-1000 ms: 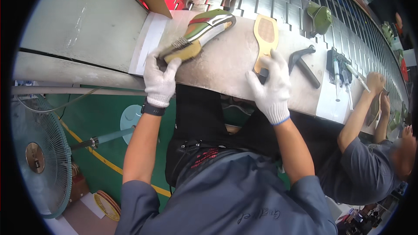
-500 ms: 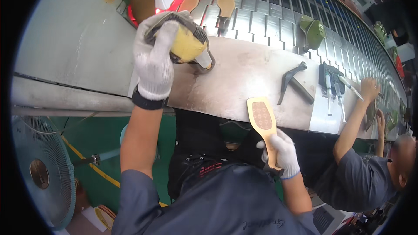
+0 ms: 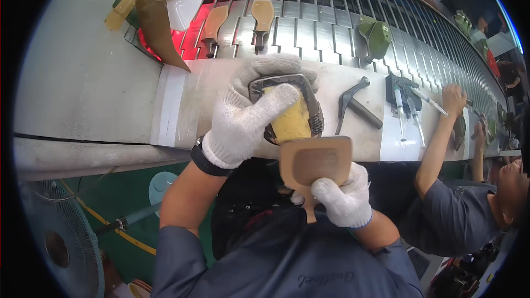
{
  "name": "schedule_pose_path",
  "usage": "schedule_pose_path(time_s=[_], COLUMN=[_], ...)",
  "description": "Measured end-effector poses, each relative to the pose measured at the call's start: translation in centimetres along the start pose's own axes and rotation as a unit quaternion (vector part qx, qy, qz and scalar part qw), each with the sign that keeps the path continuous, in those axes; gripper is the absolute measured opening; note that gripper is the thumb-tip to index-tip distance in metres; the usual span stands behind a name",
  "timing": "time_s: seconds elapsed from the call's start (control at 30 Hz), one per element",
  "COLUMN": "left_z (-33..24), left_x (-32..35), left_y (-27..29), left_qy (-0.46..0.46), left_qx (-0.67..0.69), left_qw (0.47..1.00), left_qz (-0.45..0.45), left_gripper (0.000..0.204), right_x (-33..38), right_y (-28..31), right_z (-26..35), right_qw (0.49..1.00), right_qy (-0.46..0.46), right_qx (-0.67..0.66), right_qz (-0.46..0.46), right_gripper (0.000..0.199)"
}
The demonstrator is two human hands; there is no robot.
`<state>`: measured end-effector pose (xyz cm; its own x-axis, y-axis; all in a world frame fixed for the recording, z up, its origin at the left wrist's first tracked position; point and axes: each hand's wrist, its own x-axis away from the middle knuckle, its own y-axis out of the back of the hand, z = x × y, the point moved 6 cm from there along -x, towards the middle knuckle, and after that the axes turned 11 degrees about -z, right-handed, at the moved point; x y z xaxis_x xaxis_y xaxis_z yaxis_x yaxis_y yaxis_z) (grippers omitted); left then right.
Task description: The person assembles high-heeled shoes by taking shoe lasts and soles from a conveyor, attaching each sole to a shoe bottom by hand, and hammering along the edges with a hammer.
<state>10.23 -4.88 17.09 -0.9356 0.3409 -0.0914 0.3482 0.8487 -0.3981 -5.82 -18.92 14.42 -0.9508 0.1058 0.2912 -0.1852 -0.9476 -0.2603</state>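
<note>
My left hand (image 3: 229,124), in a white knit glove, grips a dark shoe upper (image 3: 318,115) bottom side up, thumb pressed on its yellow underside. Close below it, my gloved right hand (image 3: 349,203) is closed on a tan shoe sole (image 3: 317,160). The sole's wide end is up and its narrow end hangs toward my body. Its wide end overlaps the upper's lower edge in the picture; I cannot tell whether they touch.
A hammer (image 3: 361,107) and syringes (image 3: 401,116) lie on the bench to the right. Tan soles (image 3: 263,16) and a green shoe last (image 3: 376,38) rest on the roller conveyor (image 3: 309,36). A co-worker's hand (image 3: 454,99) is far right; a fan (image 3: 58,243) stands lower left.
My left hand has brought the shoe upper right and nearer to me. The right hand has tilted the sole and shifted it left, beside the upper.
</note>
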Motion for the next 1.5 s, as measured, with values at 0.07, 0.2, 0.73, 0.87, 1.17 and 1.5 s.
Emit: schedule_pose_path(time_s=[0.07, 0.2, 0.73, 0.87, 1.17, 1.5], left_z=[0.2, 0.9, 1.0, 1.0, -0.6, 0.4], left_x=[0.1, 0.3, 1.2, 1.3, 1.2, 0.4], left_y=[-0.3, -0.5, 0.0, 0.0, -0.2, 0.0], left_qy=[0.004, 0.013, 0.017, 0.012, 0.087, -0.015], left_qx=[-0.001, 0.035, 0.062, 0.054, 0.069, 0.038], left_qw=[1.000, 0.998, 0.995, 0.995, 0.993, 0.990], left_qz=[0.007, 0.047, 0.079, 0.079, 0.029, 0.136], left_gripper=[0.044, 0.077, 0.084, 0.083, 0.073, 0.053], right_x=[-1.3, -3.1, -3.1, -3.3, -3.4, -3.8], right_y=[-0.7, -1.6, -1.1, -1.4, -1.7, -1.3], right_z=[0.9, 1.3, 1.1, 1.0, 1.3, 1.6], right_qw=[1.000, 0.999, 0.999, 0.999, 0.999, 0.998], right_qy=[0.002, 0.007, -0.024, 0.010, -0.038, -0.052], right_qx=[0.028, 0.036, 0.029, 0.029, 0.035, -0.003], right_qz=[0.007, -0.013, -0.022, -0.039, -0.016, -0.022], right_gripper=[0.033, 0.036, 0.033, 0.034, 0.035, 0.039])
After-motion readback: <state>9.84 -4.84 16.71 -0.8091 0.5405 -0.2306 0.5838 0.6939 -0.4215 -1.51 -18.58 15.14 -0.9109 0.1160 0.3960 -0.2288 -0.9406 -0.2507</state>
